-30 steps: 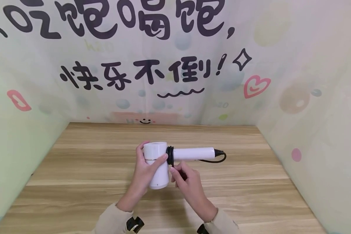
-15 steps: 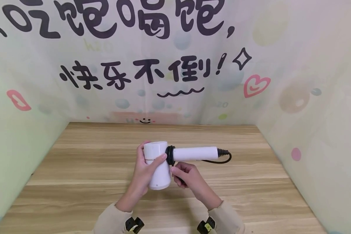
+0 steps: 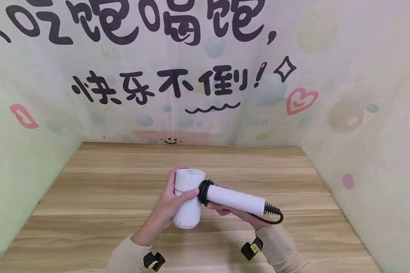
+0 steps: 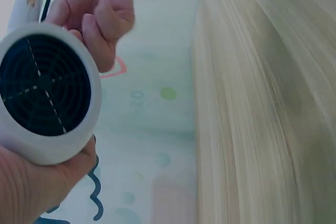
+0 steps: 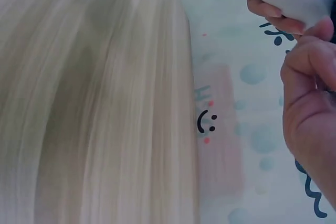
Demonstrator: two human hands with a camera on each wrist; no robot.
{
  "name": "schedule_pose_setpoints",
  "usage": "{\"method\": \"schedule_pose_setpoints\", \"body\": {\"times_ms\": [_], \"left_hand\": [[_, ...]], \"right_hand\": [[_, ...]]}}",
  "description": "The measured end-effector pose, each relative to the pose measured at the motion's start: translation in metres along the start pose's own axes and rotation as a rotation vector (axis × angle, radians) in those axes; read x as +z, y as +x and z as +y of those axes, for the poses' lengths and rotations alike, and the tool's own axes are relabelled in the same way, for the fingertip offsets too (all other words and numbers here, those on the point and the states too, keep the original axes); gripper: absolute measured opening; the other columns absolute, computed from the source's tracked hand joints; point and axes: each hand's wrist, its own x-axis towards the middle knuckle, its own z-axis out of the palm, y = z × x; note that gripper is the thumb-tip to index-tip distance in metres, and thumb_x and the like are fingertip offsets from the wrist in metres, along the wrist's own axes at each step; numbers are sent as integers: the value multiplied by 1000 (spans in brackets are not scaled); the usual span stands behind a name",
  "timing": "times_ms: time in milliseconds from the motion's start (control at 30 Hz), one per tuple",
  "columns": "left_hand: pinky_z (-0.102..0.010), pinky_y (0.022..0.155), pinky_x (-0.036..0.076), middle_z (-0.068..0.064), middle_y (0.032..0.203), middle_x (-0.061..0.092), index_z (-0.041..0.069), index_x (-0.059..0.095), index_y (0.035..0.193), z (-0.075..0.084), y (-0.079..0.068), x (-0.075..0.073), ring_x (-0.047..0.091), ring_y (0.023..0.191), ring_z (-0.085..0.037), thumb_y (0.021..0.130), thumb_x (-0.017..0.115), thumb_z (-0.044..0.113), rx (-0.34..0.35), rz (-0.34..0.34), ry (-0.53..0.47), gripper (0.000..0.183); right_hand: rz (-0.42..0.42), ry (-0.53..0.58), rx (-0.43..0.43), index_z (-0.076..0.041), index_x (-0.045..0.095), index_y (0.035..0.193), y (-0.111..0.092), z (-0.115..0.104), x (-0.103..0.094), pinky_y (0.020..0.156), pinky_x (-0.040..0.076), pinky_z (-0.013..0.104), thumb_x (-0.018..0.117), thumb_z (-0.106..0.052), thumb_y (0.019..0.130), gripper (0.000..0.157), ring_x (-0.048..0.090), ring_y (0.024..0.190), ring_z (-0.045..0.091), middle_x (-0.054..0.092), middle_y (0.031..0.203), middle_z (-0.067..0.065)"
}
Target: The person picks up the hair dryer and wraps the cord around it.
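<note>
A white hair dryer [image 3: 188,212] is held above the table in the head view, its handle [image 3: 237,199] slanting down to the right. My left hand [image 3: 167,203] grips the barrel, thumb across its front. A black power cord [image 3: 205,192] is wound in several turns round the handle, close to the barrel. Beneath and behind the handle is my right hand [image 3: 225,208], partly hidden by it; its curled fingers pinch the cord by the coil. The right wrist view shows this hand [image 5: 312,98] right beside the barrel. In the left wrist view the dryer's round grille [image 4: 44,85] faces the camera.
The wooden table [image 3: 106,182] spreads beneath both hands. A printed curtain [image 3: 130,121] with dark lettering stands along its far edge, and pale walls rise on both sides. From the handle's end a cord loop [image 3: 278,220] curves back underneath.
My right hand has moved from in front of the coil to under and behind the handle. The dryer has shifted slightly right and nearer, its handle end tipping down.
</note>
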Motion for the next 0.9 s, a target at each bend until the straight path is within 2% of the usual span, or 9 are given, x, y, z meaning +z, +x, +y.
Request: {"method": "schedule_pose_setpoints", "body": {"times_ms": [67, 133, 267, 333, 467, 600, 767, 900], "left_hand": [[-35, 74, 49, -15, 122, 48, 21, 31, 137, 2, 0, -2, 56, 94, -20, 79, 67, 10, 5, -44, 19, 69], [-36, 73, 50, -16, 121, 48, 19, 30, 137, 3, 0, -4, 56, 93, -19, 79, 68, 11, 9, -79, 42, 70], [-36, 71, 51, -18, 118, 48, 16, 29, 137, 7, 0, -7, 57, 90, -20, 79, 69, 14, 18, -132, 90, 70], [-36, 70, 51, -19, 118, 48, 15, 29, 137, 7, 0, -8, 57, 89, -20, 80, 69, 15, 15, -158, 109, 70], [-36, 70, 52, -19, 120, 48, 17, 29, 137, 9, 1, -10, 57, 90, -21, 80, 69, 17, 15, -200, 164, 69], [-36, 70, 52, -17, 119, 49, 21, 29, 136, 11, 3, -11, 57, 91, -23, 80, 70, 17, 42, -238, 240, 70], [-36, 70, 52, -15, 118, 49, 22, 27, 137, 15, 4, -11, 57, 91, -23, 81, 71, 19, 55, -281, 282, 72], [-36, 69, 52, -16, 118, 50, 21, 26, 138, 15, 6, -10, 57, 91, -22, 80, 72, 19, 62, -289, 299, 73]], "right_hand": [[-48, 39, 7, -17, 51, 97, -1, -8, -2, 56, 35, 14, 63, -30, 86, 22, 47, 66, 2, 57, 80, -9], [-56, 11, 3, -10, 49, 101, -2, -12, -5, 59, 39, 13, 59, -22, 86, 21, 51, 75, 3, 59, 89, -5], [64, -301, 3, 6, 48, 103, 0, -12, -15, 67, 43, 15, 53, 0, 80, 25, 50, 84, 6, 55, 94, -1], [109, -392, 15, 9, 49, 104, 3, -9, -20, 69, 44, 16, 53, 4, 77, 28, 51, 85, 7, 55, 96, 2], [94, -348, 62, 8, 49, 105, 4, -6, -24, 67, 47, 20, 56, 3, 77, 30, 54, 85, 11, 56, 100, 6], [50, -293, 54, 8, 48, 104, 1, -8, -25, 69, 49, 22, 56, 5, 77, 28, 55, 88, 14, 54, 101, 4], [8, -296, 47, 10, 49, 104, 0, -10, -26, 75, 49, 22, 54, 6, 80, 25, 55, 95, 16, 55, 104, 5], [-19, -313, 54, 10, 50, 106, 0, -11, -29, 78, 48, 24, 54, 4, 81, 26, 54, 96, 16, 56, 105, 6]]}}
